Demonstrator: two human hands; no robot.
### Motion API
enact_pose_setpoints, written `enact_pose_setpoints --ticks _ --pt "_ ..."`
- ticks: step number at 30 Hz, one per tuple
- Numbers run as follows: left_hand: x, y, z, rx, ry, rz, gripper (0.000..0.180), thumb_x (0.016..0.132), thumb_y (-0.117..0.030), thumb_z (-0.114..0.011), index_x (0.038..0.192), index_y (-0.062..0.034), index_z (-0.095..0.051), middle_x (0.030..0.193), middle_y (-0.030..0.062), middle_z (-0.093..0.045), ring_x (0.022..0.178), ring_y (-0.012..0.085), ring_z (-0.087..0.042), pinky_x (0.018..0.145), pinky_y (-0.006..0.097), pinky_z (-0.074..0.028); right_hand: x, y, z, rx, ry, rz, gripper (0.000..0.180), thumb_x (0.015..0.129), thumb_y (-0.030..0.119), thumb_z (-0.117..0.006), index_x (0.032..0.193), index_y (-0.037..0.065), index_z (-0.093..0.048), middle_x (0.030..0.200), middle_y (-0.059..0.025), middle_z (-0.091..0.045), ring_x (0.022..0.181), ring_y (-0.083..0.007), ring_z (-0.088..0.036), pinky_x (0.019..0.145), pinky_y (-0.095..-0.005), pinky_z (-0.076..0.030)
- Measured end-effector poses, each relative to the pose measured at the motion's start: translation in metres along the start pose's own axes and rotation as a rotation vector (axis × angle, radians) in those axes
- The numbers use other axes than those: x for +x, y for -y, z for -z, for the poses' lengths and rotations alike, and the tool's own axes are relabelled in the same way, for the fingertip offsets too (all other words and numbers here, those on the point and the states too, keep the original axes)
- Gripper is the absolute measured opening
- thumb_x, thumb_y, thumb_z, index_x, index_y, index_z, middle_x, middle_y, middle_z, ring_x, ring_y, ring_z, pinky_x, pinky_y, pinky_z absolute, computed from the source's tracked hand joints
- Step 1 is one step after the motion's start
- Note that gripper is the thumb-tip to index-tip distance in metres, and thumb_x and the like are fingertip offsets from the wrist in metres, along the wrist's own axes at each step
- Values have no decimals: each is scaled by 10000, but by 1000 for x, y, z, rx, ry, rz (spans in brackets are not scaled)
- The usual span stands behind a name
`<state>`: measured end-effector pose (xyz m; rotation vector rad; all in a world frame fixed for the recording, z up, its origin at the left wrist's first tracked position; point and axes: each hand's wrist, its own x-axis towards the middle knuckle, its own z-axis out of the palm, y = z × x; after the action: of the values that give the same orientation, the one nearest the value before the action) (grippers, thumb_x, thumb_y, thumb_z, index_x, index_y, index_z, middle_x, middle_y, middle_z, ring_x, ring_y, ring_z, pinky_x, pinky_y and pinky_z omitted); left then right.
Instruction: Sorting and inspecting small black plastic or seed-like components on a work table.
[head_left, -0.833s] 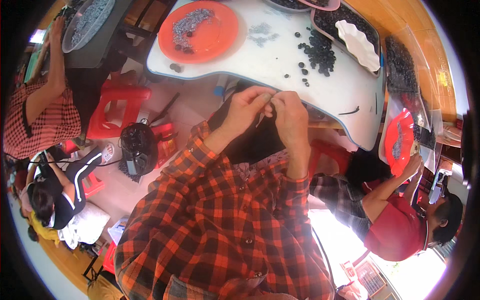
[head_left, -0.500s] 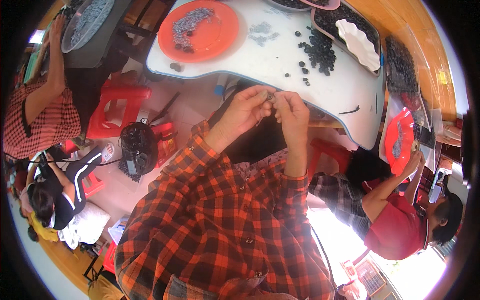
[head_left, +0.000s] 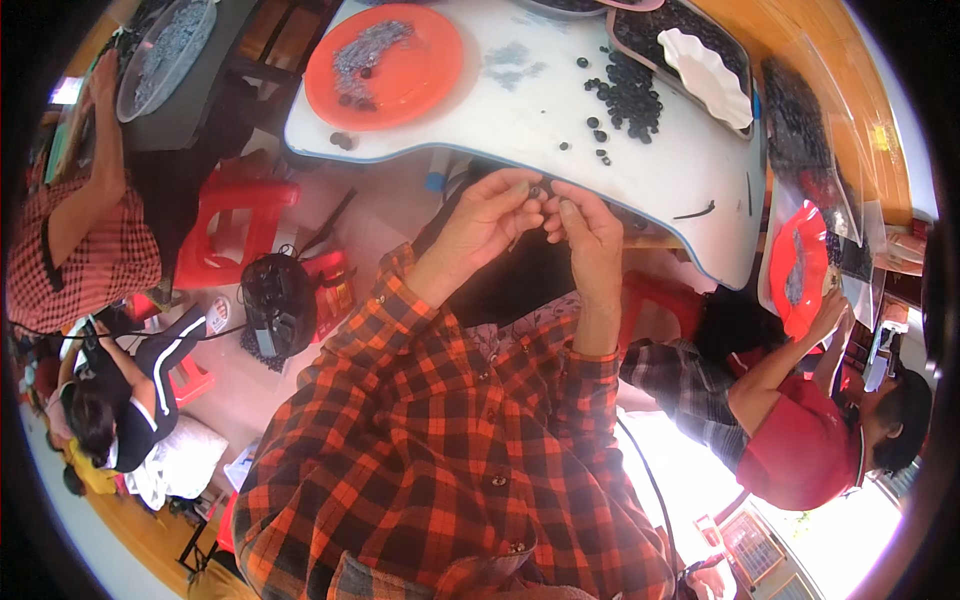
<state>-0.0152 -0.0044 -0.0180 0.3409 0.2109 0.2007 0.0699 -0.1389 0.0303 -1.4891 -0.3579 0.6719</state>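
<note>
My left hand [head_left: 493, 218] pinches a small dark round part [head_left: 537, 192] between thumb and fingertips, just off the table's front edge. Close beside it, my right hand [head_left: 589, 228] has its thumb and fingers bent together in a pinch; whatever they hold, if anything, is too small to make out. A narrow gap separates the fingertips of the two hands. Beyond them on the white table [head_left: 480, 130] lies a pile of black round parts [head_left: 628, 95], a few strewn loose. An orange-red plate [head_left: 430, 85] at the left carries small greyish pieces and several dark parts.
A tray of black parts [head_left: 640, 40] with a white scalloped dish [head_left: 705, 78] stands far right. Co-workers sit at the right [head_left: 800, 450] and left [head_left: 85, 250]. Red stools [head_left: 235, 220] and a black fan-like object [head_left: 277, 305] stand left on the floor.
My right hand has drawn slightly right, widening the gap between the fingertips. The left hand keeps its pinch on the small part. The whole view has shifted a little.
</note>
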Motion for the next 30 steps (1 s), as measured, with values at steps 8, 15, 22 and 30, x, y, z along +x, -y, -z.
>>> enact_pose_setpoints --ticks 8,15,22,30 --pt "2 3 2 57 -16 -51 182 954 -68 -556 1099 24 -617 1000 134 -649 874 157 -654 771 285 -594 1 -1 5 10 -2 24 200 964 20 -495 1116 -27 -615 915 -75 -666 732 -94 -604 623 -213 -495" --pt "0 3 -1 186 -72 -82 189 942 -46 -558 1099 38 -620 1003 140 -664 833 155 -660 754 296 -606 0 -6 8 45 -5 5 208 967 28 -489 1144 -29 -582 917 -86 -667 704 -94 -597 609 -217 -493" --pt "-1 4 -3 195 -85 -85 221 953 -64 -547 1135 45 -610 1035 139 -657 853 152 -663 776 289 -600 0 -6 9 72 8 32 180 963 35 -501 1108 -27 -589 927 -97 -677 696 -100 -598 598 -214 -483" --pt "-3 0 -10 121 -67 -56 233 951 -60 -554 1152 45 -608 1055 132 -649 868 156 -663 802 297 -592 -1 -8 14 205 -15 13 175 932 49 -581 1090 -22 -608 954 -114 -693 704 -99 -604 596 -206 -462"
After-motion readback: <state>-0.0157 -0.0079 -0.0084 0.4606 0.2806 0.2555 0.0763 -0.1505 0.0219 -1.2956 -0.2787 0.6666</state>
